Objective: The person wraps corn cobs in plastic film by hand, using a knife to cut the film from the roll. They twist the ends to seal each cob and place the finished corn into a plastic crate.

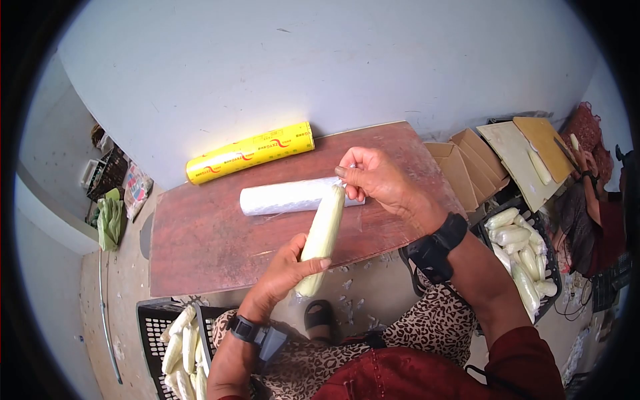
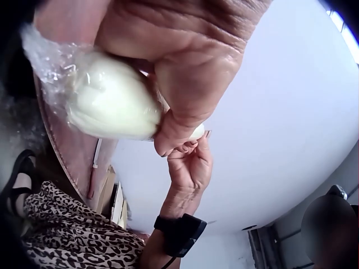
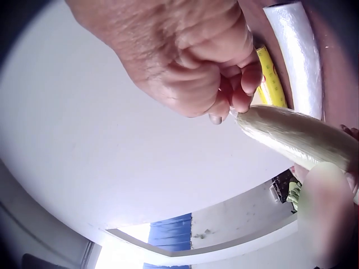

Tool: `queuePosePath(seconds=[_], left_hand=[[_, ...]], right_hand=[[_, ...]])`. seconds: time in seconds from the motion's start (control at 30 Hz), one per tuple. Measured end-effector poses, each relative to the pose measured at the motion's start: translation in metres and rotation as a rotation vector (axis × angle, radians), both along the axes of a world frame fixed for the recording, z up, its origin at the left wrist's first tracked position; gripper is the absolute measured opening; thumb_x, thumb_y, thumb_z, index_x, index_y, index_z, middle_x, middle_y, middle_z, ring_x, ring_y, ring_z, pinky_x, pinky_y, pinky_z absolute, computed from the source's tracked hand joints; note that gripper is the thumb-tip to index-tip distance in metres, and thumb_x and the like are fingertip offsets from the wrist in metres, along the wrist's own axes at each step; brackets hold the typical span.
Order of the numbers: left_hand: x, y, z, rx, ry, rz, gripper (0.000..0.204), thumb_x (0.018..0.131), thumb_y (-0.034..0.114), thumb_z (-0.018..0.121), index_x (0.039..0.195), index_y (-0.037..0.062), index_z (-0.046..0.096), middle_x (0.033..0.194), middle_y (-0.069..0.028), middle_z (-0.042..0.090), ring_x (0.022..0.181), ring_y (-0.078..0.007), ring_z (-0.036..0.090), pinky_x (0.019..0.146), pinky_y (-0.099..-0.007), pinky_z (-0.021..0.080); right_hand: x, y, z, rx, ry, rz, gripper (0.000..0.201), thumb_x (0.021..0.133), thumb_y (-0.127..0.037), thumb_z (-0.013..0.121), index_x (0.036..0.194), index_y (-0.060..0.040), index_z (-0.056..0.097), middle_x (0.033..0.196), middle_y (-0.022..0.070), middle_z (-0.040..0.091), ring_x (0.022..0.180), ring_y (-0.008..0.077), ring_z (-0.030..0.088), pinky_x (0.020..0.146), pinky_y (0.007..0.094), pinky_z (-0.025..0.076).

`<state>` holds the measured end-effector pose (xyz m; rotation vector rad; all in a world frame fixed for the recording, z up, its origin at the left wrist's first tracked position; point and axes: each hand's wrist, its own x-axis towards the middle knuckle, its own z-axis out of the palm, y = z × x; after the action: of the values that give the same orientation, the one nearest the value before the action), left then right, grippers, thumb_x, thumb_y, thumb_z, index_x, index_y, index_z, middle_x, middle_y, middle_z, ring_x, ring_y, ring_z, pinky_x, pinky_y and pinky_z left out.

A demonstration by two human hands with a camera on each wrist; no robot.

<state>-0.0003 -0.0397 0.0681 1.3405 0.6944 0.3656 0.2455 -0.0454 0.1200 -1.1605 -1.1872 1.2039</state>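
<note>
A long pale-green vegetable [image 1: 321, 233], wrapped in clear film, slants over the near edge of the table. My left hand [image 1: 287, 272] grips its lower half, thumb across the front. In the left wrist view, loose film [image 2: 50, 67] sticks out past the thick end of the vegetable. At the narrow upper end, my right hand [image 1: 379, 179] pinches the gathered film between thumb and fingers. The right wrist view shows those fingertips [image 3: 242, 101] right at the tip. Behind the vegetable, a white roll of cling film [image 1: 283, 199] lies on the reddish table [image 1: 207, 247].
A yellow printed box [image 1: 250, 153] lies along the wall. Black crates with similar vegetables stand at the lower left [image 1: 150, 333] and right [image 1: 552, 267]. An open cardboard box [image 1: 467, 170] sits right of the table. Another person's hand [image 1: 587, 162] shows at the far right near boards.
</note>
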Motion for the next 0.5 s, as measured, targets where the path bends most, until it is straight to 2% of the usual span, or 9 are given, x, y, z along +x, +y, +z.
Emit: queuePosePath(seconds=[0.07, 0.17, 0.27, 0.37, 0.47, 0.5], left_hand=[[0.003, -0.003, 0.003, -0.038, -0.106, 0.015, 0.047, 0.086, 0.018, 0.072, 0.123, 0.0048, 0.047, 0.105, -0.0026, 0.058, 0.096, -0.0109, 0.054, 0.084, -0.0266, 0.045], [0.001, -0.001, 0.001, -0.128, -0.123, -0.031, 0.059, 0.086, 0.022, 0.072, 0.134, 0.0048, 0.042, 0.112, -0.0054, 0.059, 0.102, -0.0157, 0.056, 0.092, -0.0312, 0.045], [0.001, 0.001, -0.005, -0.233, -0.189, -0.081, 0.065, 0.085, 0.026, 0.072, 0.137, 0.0045, 0.039, 0.115, -0.0084, 0.059, 0.1, -0.0176, 0.059, 0.093, -0.0343, 0.047], [0.003, -0.005, 0.0, -0.149, -0.181, -0.11, 0.075, 0.081, 0.029, 0.077, 0.138, 0.0036, 0.037, 0.112, -0.0087, 0.058, 0.096, -0.019, 0.06, 0.092, -0.036, 0.048], [0.008, -0.004, -0.017, 0.105, -0.042, -0.055, 0.079, 0.075, 0.03, 0.082, 0.136, 0.0034, 0.038, 0.107, -0.0063, 0.056, 0.096, -0.0176, 0.058, 0.09, -0.0333, 0.047], [0.009, -0.006, -0.013, 0.118, -0.014, -0.019, 0.073, 0.076, 0.029, 0.082, 0.13, 0.0032, 0.041, 0.107, -0.006, 0.055, 0.096, -0.016, 0.055, 0.089, -0.0312, 0.046]], right_hand=[[-0.001, 0.0, 0.0, -0.011, 0.004, -0.029, 0.014, 0.094, -0.014, 0.062, 0.091, -0.0026, 0.055, 0.07, 0.0018, 0.057, 0.056, 0.0061, 0.053, 0.047, 0.0193, 0.042], [0.0, 0.001, -0.001, -0.002, 0.003, -0.032, 0.014, 0.093, -0.014, 0.062, 0.09, -0.0025, 0.055, 0.069, 0.0017, 0.057, 0.056, 0.0062, 0.054, 0.046, 0.0196, 0.041], [0.0, 0.001, -0.002, -0.014, 0.038, -0.013, 0.014, 0.093, -0.013, 0.063, 0.09, -0.0023, 0.055, 0.069, 0.002, 0.057, 0.055, 0.0062, 0.053, 0.046, 0.0197, 0.041], [-0.006, -0.002, 0.004, -0.021, 0.06, 0.013, 0.012, 0.092, -0.012, 0.062, 0.09, -0.0022, 0.055, 0.069, 0.0022, 0.058, 0.054, 0.0063, 0.053, 0.045, 0.02, 0.04], [-0.011, -0.001, 0.001, -0.006, 0.029, 0.021, 0.012, 0.092, -0.011, 0.063, 0.089, -0.0021, 0.055, 0.07, 0.0028, 0.059, 0.055, 0.0062, 0.054, 0.045, 0.0197, 0.041], [-0.011, -0.002, 0.002, -0.01, 0.015, 0.018, 0.012, 0.091, -0.011, 0.063, 0.089, -0.002, 0.055, 0.07, 0.0031, 0.059, 0.055, 0.0063, 0.054, 0.045, 0.0196, 0.041]])
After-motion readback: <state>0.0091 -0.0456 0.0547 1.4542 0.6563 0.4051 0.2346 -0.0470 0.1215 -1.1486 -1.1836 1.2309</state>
